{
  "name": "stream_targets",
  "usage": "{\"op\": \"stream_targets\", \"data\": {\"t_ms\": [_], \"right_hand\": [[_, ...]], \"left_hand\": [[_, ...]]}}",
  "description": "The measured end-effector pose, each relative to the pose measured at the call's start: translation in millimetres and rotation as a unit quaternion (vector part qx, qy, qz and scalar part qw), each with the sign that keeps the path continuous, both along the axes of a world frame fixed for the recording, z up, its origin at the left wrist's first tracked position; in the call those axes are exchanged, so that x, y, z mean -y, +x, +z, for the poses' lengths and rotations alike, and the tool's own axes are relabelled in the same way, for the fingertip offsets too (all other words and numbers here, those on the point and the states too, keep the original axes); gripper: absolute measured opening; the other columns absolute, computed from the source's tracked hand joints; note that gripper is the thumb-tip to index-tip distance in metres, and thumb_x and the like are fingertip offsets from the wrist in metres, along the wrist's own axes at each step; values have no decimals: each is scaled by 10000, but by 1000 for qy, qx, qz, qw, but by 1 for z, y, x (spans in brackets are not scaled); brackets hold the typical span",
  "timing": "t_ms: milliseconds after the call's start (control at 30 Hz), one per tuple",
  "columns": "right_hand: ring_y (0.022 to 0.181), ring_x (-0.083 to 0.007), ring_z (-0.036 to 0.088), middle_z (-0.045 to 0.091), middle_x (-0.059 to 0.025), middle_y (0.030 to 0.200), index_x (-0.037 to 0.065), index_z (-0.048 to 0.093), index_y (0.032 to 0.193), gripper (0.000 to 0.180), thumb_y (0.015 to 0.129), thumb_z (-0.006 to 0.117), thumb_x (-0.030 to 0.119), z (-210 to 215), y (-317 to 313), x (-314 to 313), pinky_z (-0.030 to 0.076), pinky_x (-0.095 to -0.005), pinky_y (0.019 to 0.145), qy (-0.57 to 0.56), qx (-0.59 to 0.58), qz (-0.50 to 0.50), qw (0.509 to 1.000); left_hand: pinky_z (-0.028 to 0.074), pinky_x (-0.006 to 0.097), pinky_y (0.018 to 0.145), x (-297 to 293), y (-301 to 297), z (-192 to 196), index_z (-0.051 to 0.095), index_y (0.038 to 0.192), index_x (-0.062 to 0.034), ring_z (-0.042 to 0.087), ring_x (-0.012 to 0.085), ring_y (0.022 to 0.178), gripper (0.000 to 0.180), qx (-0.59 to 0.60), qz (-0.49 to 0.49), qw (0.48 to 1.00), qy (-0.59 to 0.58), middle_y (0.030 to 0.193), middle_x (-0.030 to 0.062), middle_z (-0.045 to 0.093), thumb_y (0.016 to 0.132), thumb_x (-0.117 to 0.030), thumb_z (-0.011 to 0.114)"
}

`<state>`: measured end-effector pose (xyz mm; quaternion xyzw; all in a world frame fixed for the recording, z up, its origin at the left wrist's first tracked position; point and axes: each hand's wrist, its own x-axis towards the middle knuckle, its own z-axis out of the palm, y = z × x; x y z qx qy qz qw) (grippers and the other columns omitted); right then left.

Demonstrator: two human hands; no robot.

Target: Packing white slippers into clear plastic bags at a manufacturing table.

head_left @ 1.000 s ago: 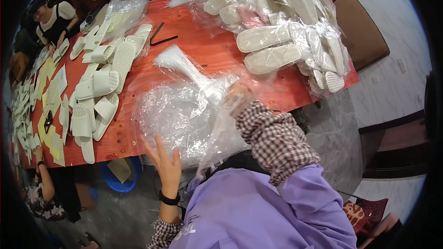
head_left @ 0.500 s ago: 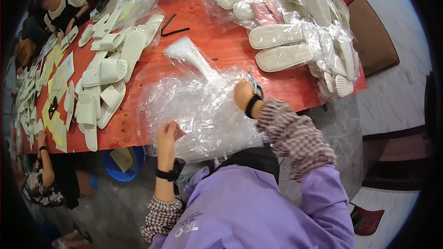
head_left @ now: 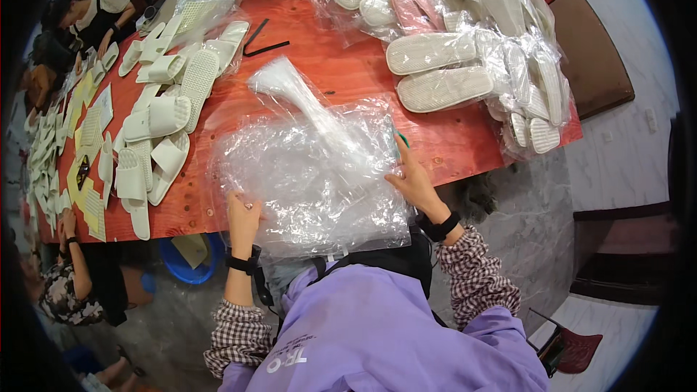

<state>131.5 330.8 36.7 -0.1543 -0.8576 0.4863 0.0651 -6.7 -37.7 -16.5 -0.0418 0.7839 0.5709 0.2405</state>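
Note:
A stack of clear plastic bags lies flat at the table's near edge, with a bunched strip of clear plastic film across its far part. My left hand has its fingers curled at the stack's left edge, closed on the bags. At the right edge is my right hand, thumb and forefinger spread apart and touching the plastic. Just beyond its forefinger shows a bit of a green handle; the rest of that tool is hidden.
Cream slippers lie in piles on the red table at left. Bagged slippers are heaped at the far right. Two black strips lie farther back. A blue basin stands below the edge. Another person sits far left.
My right hand has moved back toward me from the stack's far right corner, its fingers now spread. My left hand has shifted left to the edge of the bags.

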Motion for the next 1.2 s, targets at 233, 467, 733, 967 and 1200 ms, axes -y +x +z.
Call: {"op": "stream_targets", "data": {"t_ms": [233,467,733,967,1200], "right_hand": [[900,-304,561,532,-150,992,114,535,1320,514,825,581,-15,11,1,0,485,-388,735,122,-19,43,991],[850,-301,546,556,-129,921,63,541,1278,519,765,585,-6,47,-10,16,458,-408,764,265,-100,87,955],[1026,-296,552,579,-126,1041,65,213,1496,836,737,552,-18,63,-11,52,404,-432,955,-100,-92,189,972],[1092,-228,582,576,-169,1278,29,483,1368,552,824,563,68,31,-25,1,459,-346,944,-232,-46,223,946],[1201,-310,411,350,-162,1344,133,361,1466,820,743,672,-98,-72,-39,-226,378,-394,1036,-88,-112,-274,951]], "left_hand": [[335,496,1029,-38,33,122,337,1389,13,490,405,1163,720,-451,-44,831,-323,1189,269,537,778,-94,701],[474,376,865,-113,54,142,521,1188,36,581,288,1046,412,-221,-292,930,-1,1130,176,577,829,-93,678],[500,412,654,-168,41,115,460,984,27,645,348,790,496,-140,-263,951,-81,817,215,594,763,-284,777],[454,444,660,-149,29,86,458,918,58,596,430,756,292,-150,-274,949,-49,753,268,551,895,-200,592],[451,348,783,-126,33,18,515,1111,42,601,248,871,248,-182,-167,968,31,985,179,636,971,-160,481]]}}
